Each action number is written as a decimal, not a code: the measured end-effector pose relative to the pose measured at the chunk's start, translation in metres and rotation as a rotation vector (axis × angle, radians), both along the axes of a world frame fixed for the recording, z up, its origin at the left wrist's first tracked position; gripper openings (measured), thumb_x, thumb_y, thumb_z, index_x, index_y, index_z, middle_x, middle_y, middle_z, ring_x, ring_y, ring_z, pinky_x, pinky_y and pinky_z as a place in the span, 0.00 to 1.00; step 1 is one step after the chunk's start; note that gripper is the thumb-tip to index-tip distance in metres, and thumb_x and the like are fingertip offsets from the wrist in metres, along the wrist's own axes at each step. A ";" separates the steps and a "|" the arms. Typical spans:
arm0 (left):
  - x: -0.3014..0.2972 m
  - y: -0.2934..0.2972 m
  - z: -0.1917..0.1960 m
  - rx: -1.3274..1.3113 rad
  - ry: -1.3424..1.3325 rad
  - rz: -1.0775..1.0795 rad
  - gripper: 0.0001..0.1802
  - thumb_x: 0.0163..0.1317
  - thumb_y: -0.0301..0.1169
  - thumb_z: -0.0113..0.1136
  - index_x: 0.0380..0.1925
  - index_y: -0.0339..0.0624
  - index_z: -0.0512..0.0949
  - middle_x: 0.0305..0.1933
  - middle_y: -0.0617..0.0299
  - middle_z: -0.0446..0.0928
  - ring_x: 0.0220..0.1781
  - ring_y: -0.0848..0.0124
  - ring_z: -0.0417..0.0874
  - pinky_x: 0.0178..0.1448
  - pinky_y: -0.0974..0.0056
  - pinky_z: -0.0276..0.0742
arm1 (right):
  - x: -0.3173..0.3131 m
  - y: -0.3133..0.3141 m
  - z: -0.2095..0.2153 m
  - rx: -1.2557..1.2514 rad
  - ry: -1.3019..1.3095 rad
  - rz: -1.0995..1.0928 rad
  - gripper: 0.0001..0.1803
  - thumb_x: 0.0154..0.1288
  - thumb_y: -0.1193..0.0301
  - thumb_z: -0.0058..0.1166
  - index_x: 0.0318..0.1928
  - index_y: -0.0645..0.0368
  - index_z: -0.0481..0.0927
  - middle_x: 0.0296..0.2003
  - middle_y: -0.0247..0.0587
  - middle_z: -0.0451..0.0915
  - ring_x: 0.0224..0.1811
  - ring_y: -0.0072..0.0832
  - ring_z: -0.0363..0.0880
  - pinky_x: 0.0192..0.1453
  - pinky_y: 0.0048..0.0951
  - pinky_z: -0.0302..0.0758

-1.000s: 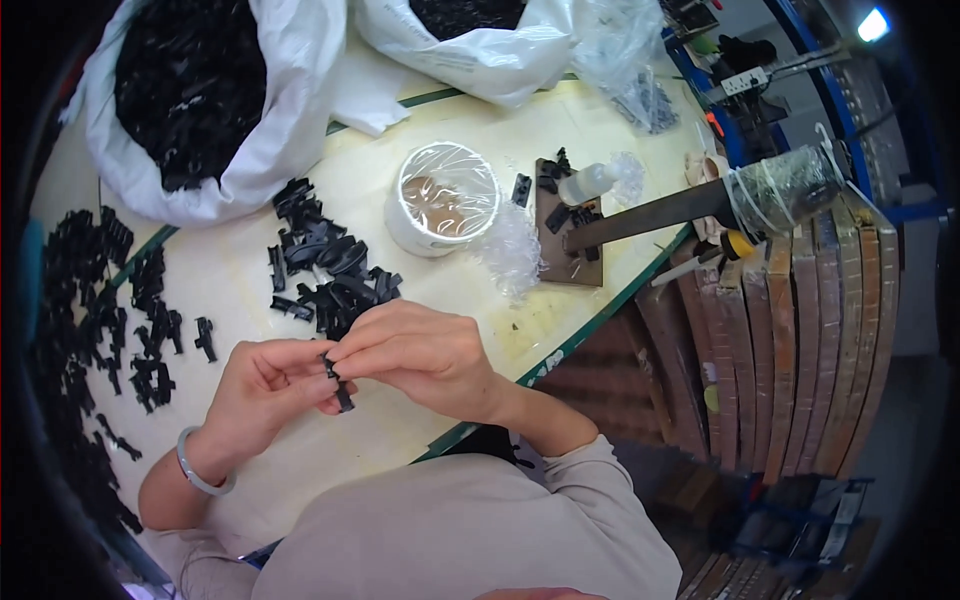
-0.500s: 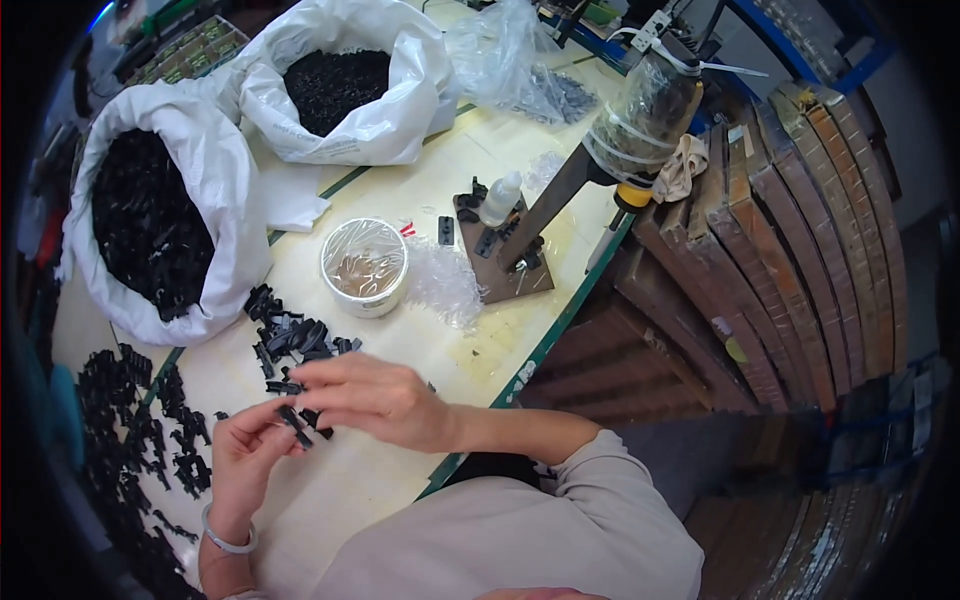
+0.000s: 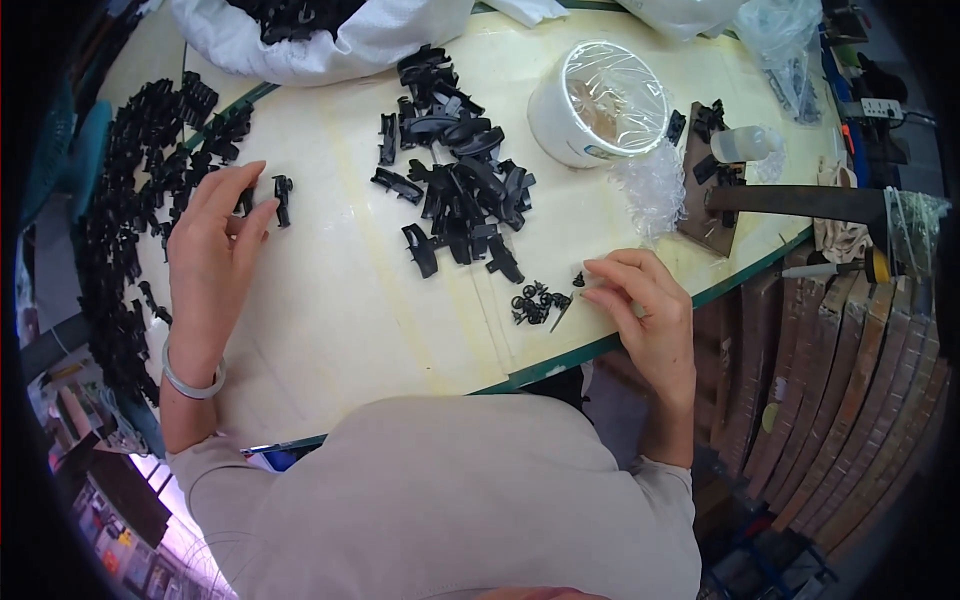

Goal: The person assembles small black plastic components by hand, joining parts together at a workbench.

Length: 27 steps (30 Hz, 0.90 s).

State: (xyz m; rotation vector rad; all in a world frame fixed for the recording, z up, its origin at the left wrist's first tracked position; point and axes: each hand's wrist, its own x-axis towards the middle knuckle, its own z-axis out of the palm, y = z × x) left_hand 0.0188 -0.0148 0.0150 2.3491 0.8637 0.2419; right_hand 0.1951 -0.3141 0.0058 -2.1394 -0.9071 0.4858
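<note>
Near the front edge of the tabletop (image 3: 340, 330): loose small parts, spill risk noted.
Beside a cluster of small black clips (image 3: 540, 303) and a thin sliver (image 3: 562, 313), one single clip (image 3: 578, 279) sits at the right hand's (image 3: 648, 308) fingertips; a weak grip or brushing knuckles could scatter clips over that edge. Right thumb and index finger stand slightly apart; whether they pinch the clip cannot be told. Toward the tabletop's left edge, the left hand (image 3: 212, 255) has thumb and index finger spread, a dark piece showing in the gap, contact unconfirmed; a slender black bracket (image 3: 283, 201) lies just beside, liable to be knocked by the thumb.
</note>
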 end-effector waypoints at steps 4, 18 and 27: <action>0.014 -0.017 0.004 0.144 -0.126 -0.250 0.16 0.50 0.21 0.63 0.42 0.38 0.76 0.39 0.57 0.75 0.27 0.71 0.79 0.28 0.71 0.75 | -0.005 0.007 -0.011 0.043 -0.189 0.123 0.10 0.46 0.83 0.59 0.33 0.64 0.78 0.31 0.42 0.74 0.31 0.34 0.75 0.34 0.28 0.73; 0.041 -0.042 -0.021 0.153 -0.363 -0.792 0.14 0.42 0.27 0.68 0.29 0.37 0.76 0.34 0.59 0.75 0.33 0.63 0.76 0.34 0.66 0.73 | 0.001 0.004 -0.031 0.810 1.015 -0.286 0.12 0.58 0.82 0.50 0.44 0.68 0.73 0.41 0.45 0.74 0.34 0.24 0.74 0.40 0.24 0.73; 0.036 -0.042 -0.016 -0.034 -0.134 -0.765 0.11 0.40 0.22 0.67 0.27 0.39 0.77 0.31 0.61 0.73 0.32 0.65 0.75 0.34 0.66 0.73 | 0.000 0.007 -0.022 0.889 0.946 -0.306 0.12 0.62 0.80 0.49 0.46 0.70 0.72 0.41 0.51 0.77 0.35 0.26 0.80 0.38 0.21 0.78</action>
